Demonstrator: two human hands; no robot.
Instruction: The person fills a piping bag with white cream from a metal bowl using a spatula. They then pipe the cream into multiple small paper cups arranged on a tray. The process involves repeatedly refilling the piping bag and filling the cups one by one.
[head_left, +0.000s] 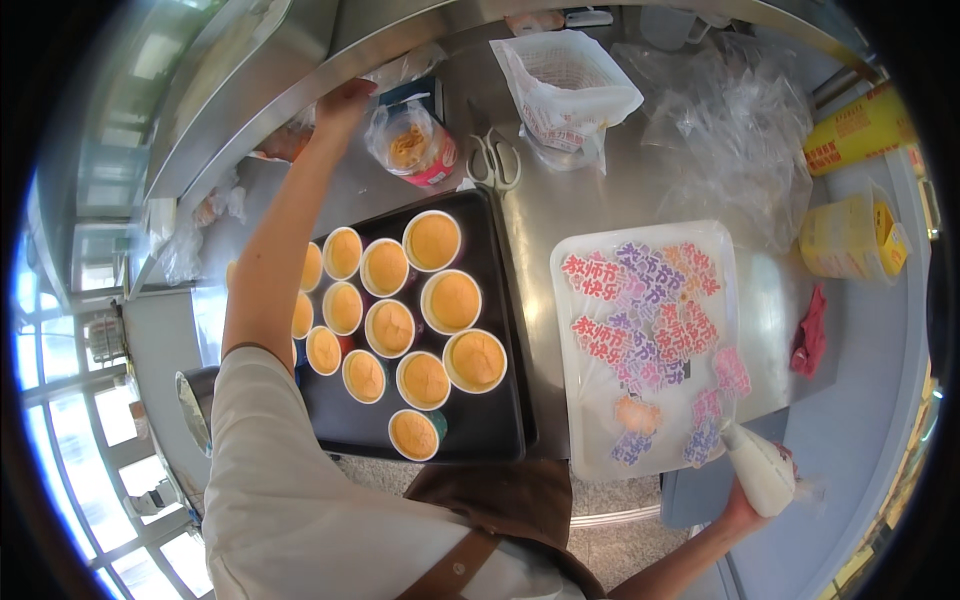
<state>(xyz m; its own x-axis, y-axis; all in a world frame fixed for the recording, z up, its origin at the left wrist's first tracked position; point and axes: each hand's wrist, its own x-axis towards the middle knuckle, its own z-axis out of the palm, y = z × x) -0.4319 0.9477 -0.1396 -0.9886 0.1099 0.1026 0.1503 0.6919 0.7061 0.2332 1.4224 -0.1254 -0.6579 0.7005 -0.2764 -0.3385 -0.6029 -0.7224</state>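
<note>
In my right hand (750, 506) is a piping bag (761, 469) filled with white cream, its tip pointing up and left beside a white tray (564, 420). My left hand (345, 105) reaches to the back of the steel table, near a clear plastic bag (409, 66) and the shelf edge; its fingers are partly hidden. Below my left forearm lies a black baking tray (480, 427) with several paper cups of golden cake (475, 361). The forearm covers some of the cups. Colourful printed cutouts (641, 300) lie on the white tray.
Behind the baking tray stand an open jar (412, 146) with shredded food and scissors (493, 161). An open white paper bag (566, 94), crumpled clear plastic (731, 135), a yellow tub (851, 236) and a red cloth (810, 330) are further right. A steel shelf edge (262, 116) overhangs the back left.
</note>
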